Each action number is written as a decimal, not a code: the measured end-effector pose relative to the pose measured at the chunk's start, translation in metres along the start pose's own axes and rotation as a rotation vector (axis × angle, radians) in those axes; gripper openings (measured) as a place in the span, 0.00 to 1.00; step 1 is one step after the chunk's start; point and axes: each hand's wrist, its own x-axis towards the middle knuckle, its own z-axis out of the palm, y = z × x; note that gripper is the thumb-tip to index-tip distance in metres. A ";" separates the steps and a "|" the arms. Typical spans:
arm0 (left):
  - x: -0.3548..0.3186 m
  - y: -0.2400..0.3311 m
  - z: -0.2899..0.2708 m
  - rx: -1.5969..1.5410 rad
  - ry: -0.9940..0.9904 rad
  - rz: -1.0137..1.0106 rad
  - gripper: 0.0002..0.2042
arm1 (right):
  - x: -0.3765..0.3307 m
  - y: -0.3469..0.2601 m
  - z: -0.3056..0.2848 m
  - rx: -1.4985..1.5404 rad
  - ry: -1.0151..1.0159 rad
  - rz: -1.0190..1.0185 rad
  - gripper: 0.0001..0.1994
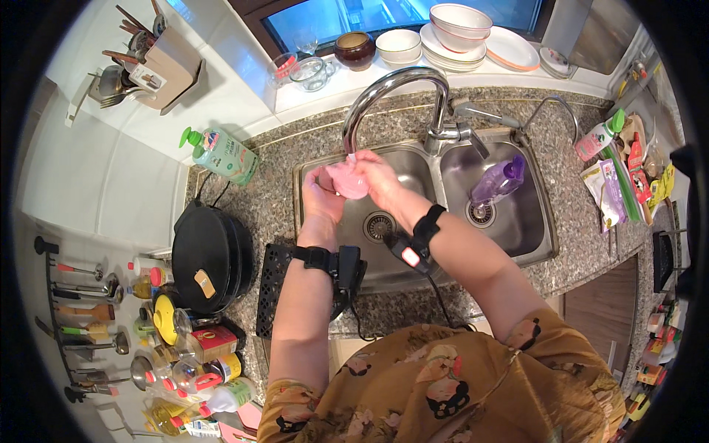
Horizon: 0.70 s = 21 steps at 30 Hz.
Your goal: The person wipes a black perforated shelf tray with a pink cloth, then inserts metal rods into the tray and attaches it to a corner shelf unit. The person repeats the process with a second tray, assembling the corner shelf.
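My left hand (323,198) and my right hand (379,179) are raised over the left basin of the steel sink (399,159), just below the spout of the chrome faucet (442,103). Between them is a small, smooth pink item (348,181) with a rounded lower edge; its exact kind is unclear. Fingers of both hands are closed about it, the left hand at its left side and the right hand at its upper right. Black straps with small devices are around both wrists. In the right basin lies a purple translucent bottle (498,181), tilted on its side.
A green pump bottle (225,155) stands left of the sink, and a black round pan (210,258) sits nearer. Bowls (459,28), plates and a brown pot (354,50) line the windowsill. Packets and a pump bottle (600,136) crowd the right counter.
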 end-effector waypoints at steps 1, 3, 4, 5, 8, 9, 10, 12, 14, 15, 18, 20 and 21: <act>-0.001 -0.003 -0.003 -0.065 0.046 0.030 0.15 | -0.015 0.000 0.018 -0.133 0.011 0.033 0.10; 0.002 -0.010 -0.002 0.002 0.036 -0.052 0.18 | -0.034 0.002 0.045 -0.190 -0.116 0.035 0.07; 0.000 -0.015 0.002 0.053 -0.003 -0.040 0.18 | -0.030 0.000 0.041 -0.146 -0.218 0.126 0.05; -0.001 -0.020 0.007 0.103 -0.042 -0.028 0.19 | -0.023 -0.003 0.037 -0.226 -0.147 0.082 0.05; -0.008 -0.029 0.015 0.098 -0.158 -0.215 0.24 | -0.005 -0.003 0.027 -0.347 0.074 -0.156 0.11; 0.001 -0.023 0.012 0.007 -0.203 -0.249 0.26 | -0.004 0.003 0.024 -0.328 0.009 -0.102 0.14; 0.001 -0.013 0.007 0.043 -0.137 -0.169 0.26 | -0.015 0.010 0.029 -0.315 -0.061 -0.033 0.17; 0.018 -0.002 -0.006 0.057 0.000 -0.096 0.29 | -0.020 0.038 0.018 -0.744 -0.242 -0.424 0.26; 0.010 -0.014 -0.009 0.148 -0.011 -0.090 0.25 | -0.020 0.039 0.024 -0.782 -0.258 -0.322 0.26; 0.003 -0.021 -0.006 0.197 -0.017 -0.086 0.23 | -0.014 0.031 0.025 -0.774 -0.237 -0.296 0.25; -0.025 -0.021 0.035 0.228 -0.123 -0.171 0.20 | 0.025 0.010 -0.009 -0.515 0.048 -0.140 0.17; -0.010 -0.019 0.030 0.150 -0.118 -0.108 0.20 | 0.020 0.014 -0.012 -0.301 -0.069 -0.189 0.14; -0.006 -0.017 0.025 0.138 -0.038 -0.029 0.20 | -0.002 0.015 -0.009 -0.182 -0.266 0.033 0.14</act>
